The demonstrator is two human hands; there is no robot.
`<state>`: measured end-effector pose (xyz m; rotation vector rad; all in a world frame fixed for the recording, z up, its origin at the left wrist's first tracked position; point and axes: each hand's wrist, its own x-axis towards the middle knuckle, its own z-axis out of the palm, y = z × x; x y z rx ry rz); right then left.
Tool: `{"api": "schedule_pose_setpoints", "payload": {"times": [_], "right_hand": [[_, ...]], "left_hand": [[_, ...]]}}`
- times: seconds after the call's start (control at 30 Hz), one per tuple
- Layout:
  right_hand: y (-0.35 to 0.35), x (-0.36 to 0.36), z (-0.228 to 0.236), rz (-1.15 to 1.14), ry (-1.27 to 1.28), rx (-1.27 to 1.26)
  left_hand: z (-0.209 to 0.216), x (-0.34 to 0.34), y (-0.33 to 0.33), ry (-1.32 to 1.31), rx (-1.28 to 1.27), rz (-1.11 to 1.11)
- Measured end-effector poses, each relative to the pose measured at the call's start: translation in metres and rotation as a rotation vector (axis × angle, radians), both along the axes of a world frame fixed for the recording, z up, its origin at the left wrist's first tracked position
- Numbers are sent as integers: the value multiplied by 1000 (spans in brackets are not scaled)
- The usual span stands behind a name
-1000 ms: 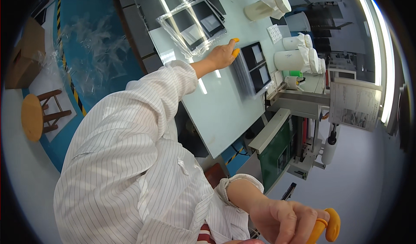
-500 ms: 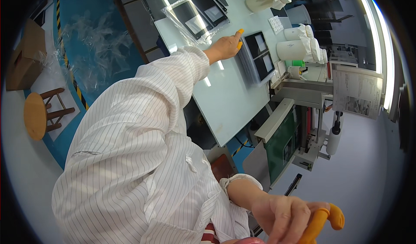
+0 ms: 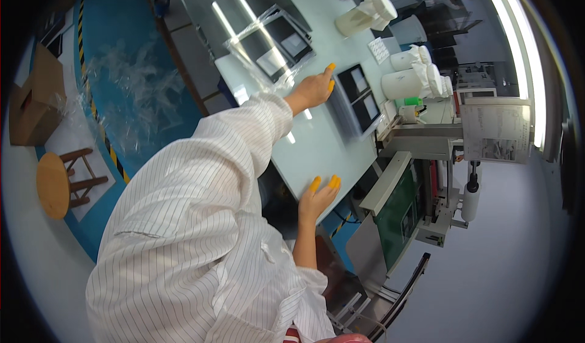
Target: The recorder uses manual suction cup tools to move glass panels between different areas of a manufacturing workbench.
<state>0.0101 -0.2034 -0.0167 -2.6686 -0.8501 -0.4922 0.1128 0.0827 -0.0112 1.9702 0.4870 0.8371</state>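
Observation:
My left hand [image 3: 314, 91], with yellow finger cots on its fingertips, reaches out over the pale glass-topped table. Its fingers are apart beside the left edge of a stack of clear-edged black panels [image 3: 358, 96], whose top one has two white rectangles; whether they touch it cannot be made out. Nearer me, my right hand [image 3: 318, 201] hovers at the table's near end, also in yellow cots, its fingers spread with nothing in them. Beyond my left hand lie more black panels [image 3: 277, 53] in clear plastic film.
White jars [image 3: 402, 84] with paper-covered tops stand along the right side, beside a card of white dots [image 3: 378, 50]. A machine with a green bed [image 3: 393, 221] is close to the table's right. A wooden stool [image 3: 53, 185] and cardboard box [image 3: 38, 99] stand left on the floor.
My right hand has come from low at the right, close to me, up to the table's near end, and its fingers have spread. The left hand stays by the panel stack. The view has shifted slightly.

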Motion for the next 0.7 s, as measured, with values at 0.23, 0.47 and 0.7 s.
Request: {"api": "schedule_pose_setpoints", "payload": {"times": [0.23,0.47,0.7], "right_hand": [[-4,-5,-5,-52,6,80],[-7,-9,2,-70,28,206],[-10,-12,4,-75,67,302]], "left_hand": [[-1,-8,-3,-44,61,6],[4,-14,-16,45,251,-65],[5,-34,-32,53,550,7]]}}
